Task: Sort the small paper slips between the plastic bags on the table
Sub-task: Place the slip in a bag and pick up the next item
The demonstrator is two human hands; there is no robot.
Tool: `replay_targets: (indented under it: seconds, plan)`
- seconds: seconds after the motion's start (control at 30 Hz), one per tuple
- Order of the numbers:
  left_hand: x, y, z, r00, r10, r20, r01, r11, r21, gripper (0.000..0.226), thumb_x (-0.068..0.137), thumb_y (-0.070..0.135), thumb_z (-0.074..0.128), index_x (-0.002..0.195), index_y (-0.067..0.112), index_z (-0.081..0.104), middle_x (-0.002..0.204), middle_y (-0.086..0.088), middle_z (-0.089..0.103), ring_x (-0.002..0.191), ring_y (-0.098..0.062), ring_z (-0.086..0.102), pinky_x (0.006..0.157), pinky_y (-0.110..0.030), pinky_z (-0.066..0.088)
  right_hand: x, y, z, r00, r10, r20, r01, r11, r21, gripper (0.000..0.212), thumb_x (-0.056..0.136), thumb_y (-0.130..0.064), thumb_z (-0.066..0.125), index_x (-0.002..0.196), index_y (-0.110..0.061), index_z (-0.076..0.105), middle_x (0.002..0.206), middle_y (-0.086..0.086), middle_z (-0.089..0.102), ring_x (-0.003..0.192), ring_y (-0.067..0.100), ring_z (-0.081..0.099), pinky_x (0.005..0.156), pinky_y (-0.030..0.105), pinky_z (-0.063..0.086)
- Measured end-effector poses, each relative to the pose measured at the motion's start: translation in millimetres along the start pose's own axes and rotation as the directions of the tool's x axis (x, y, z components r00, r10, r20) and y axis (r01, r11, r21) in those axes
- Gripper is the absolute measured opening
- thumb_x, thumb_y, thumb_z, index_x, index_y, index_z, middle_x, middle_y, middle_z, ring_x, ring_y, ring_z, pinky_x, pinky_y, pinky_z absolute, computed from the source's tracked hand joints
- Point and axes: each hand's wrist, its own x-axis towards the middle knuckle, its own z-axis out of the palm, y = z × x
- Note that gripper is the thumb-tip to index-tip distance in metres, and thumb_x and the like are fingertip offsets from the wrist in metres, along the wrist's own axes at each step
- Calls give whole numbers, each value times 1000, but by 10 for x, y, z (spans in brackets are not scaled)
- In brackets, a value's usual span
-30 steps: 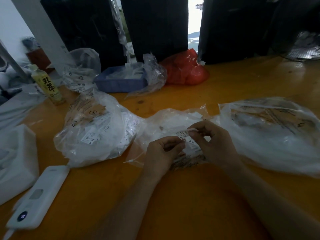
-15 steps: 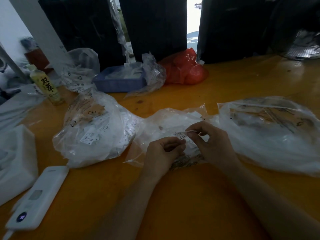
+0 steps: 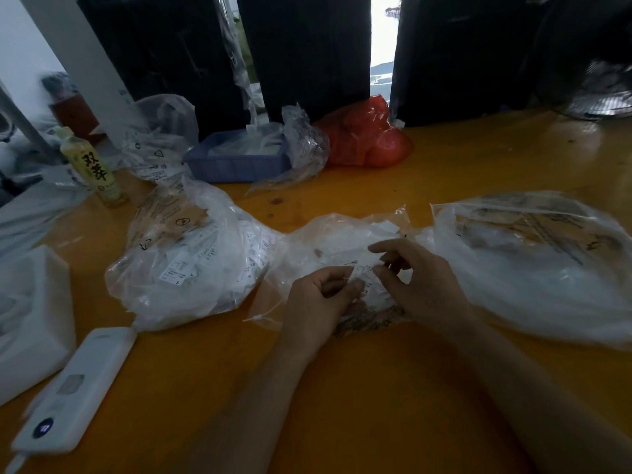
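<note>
Head view: over the middle plastic bag [image 3: 328, 241] on the orange table [image 3: 376, 388], both hands meet — the left hand [image 3: 316, 302] and the right hand [image 3: 419, 285] each pinch one small printed paper slip [image 3: 366, 278] between curled fingertips. Left of that bag lies a fuller bag of slips [image 3: 184, 261]; right of it, a third bag [image 3: 533, 265]. Far left — a white device [image 3: 77, 391].

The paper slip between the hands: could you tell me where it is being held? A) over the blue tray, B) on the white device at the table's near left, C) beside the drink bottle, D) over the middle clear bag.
D: both the left hand and the right hand pinch the paper slip just above the middle clear bag, far from the other things.
</note>
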Motion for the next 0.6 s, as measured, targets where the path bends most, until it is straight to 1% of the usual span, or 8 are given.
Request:
replay_targets:
  seconds: [0.07, 0.13, 0.3, 0.33, 0.4, 0.47, 0.53, 0.6]
  plan:
    - [1, -1, -3, 1000, 5, -1, -5, 1000, -12, 23, 93, 19, 81, 113, 26, 72, 98, 3, 82, 85, -23, 81, 75, -27, 64, -5, 1, 5, 1000, 18, -1, -18, 999, 29, 28, 93, -21, 73, 115, -34, 59, 95, -19, 62, 90, -4, 61, 77, 8, 49]
    - [1, 7, -4, 1000, 7, -12, -7, 1000, -14, 23, 92, 22, 82, 112, 29, 72, 98, 5, 82, 84, -23, 81, 73, -26, 64, 4, 2, 9, 1000, 13, -5, -13, 1000, 16, 22, 94, -21, 72, 109, -33, 63, 95, -19, 63, 91, -5, 61, 79, 7, 47]
    - [-11, 43, -20, 995, 77, -64, -70, 992, 105, 15, 93, 32, 81, 104, 41, 77, 96, 17, 81, 86, -5, 79, 66, -19, 61, 1, -30, 5, 995, -40, 90, 38, 999, 16, 11, 96, -27, 68, 107, -28, 71, 97, -20, 65, 92, 2, 60, 81, 22, 50]
    - [-17, 49, -23, 994, 81, -68, -73, 990, 117, 12, 94, 34, 79, 104, 41, 78, 96, 14, 82, 83, -6, 78, 64, -19, 60, -2, -38, 7, 991, -36, 127, 34, 999, 20, 12, 96, -28, 68, 108, -28, 71, 100, -18, 66, 93, 2, 60, 82, 23, 50]
    - [-29, 54, -23, 995, 71, -72, -62, 990, 126, 10, 96, 37, 76, 102, 44, 79, 92, 8, 82, 56, -11, 71, 53, -21, 53, 2, -45, 13, 984, -18, 177, 16, 1000, 11, 12, 96, -26, 69, 108, -29, 71, 104, -16, 65, 93, 1, 60, 82, 20, 49]
    - [-38, 57, -22, 994, 78, -74, -68, 989, 129, 9, 95, 41, 76, 103, 46, 78, 87, 4, 82, 41, -10, 60, 45, -20, 47, 2, -51, 18, 987, -8, 161, 7, 1000, 4, 12, 96, -21, 69, 104, -30, 69, 100, -18, 64, 90, -1, 60, 81, 15, 48]
    - [-43, 75, -16, 993, 100, -69, -91, 989, 121, 14, 90, 46, 78, 104, 48, 76, 90, 7, 82, 52, -3, 67, 49, -17, 50, -2, -57, 14, 995, 14, 96, -17, 1000, 25, 12, 96, -18, 69, 101, -29, 69, 96, -18, 66, 90, 1, 61, 80, 15, 50]
    - [-23, 79, -19, 988, 136, -80, -123, 982, 142, 18, 89, 43, 82, 105, 49, 75, 96, 15, 81, 80, 0, 76, 62, -15, 57, -4, -61, -2, 999, 53, 14, -54, 996, 78, 10, 95, -17, 70, 100, -26, 69, 93, -17, 67, 88, 3, 62, 80, 15, 51]
